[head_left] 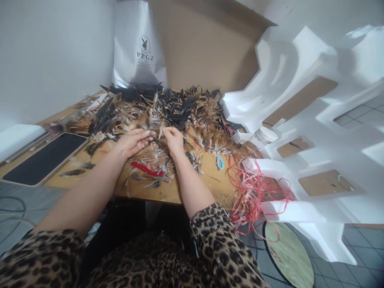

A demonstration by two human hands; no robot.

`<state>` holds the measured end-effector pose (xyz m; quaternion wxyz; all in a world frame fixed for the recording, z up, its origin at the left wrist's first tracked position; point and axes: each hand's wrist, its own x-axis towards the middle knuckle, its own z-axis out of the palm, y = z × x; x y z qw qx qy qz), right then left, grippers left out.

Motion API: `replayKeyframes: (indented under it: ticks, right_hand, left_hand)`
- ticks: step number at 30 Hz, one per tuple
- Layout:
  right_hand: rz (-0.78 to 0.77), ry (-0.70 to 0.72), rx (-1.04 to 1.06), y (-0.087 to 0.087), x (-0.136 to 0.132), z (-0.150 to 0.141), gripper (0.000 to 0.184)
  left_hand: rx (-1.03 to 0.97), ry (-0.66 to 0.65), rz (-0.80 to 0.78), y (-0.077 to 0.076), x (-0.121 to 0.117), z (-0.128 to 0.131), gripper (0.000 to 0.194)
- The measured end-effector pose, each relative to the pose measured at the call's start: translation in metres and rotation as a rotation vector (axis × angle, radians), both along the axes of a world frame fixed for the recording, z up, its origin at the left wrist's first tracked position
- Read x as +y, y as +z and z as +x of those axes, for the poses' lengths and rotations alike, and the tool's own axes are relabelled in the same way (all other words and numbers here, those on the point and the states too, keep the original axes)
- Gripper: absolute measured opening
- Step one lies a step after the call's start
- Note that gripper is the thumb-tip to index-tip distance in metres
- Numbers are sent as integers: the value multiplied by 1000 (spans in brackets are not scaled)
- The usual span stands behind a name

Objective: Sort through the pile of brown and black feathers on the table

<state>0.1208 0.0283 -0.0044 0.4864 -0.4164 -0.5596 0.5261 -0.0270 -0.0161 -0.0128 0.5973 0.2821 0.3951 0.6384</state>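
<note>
Both bare forearms reach forward over the worn wooden tabletop [210, 182], hands meeting at the near edge of a wide heap of brown and black feathers [168, 110]. The left hand [133, 142] lies palm down, fingers curled and pinching a small tuft of feathers [158, 138]; the right hand [173, 140] grips the same tuft from the other side, fingers closed. The tuft lies roughly left to right between them. Behind the heap stands a white plastic bag [138, 44] printed "PPGZ" under a rabbit-head logo.
</note>
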Motion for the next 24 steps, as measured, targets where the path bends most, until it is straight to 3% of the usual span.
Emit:
replayKeyframes:
  ticks: [7, 17, 24]
  right_hand:
    - [38, -72, -27, 1, -6, -7, 19]
    - [53, -40, -27, -5, -10, -16, 28]
    - [-114, 101, 188, -3, -4, -7, 34]
  left_hand:
    - [44, -109, -35, 1, -5, 9, 6]
    - [-38, -114, -23, -1, -1, 8, 6]
    - [-138, -61, -23, 4, -2, 8, 13]
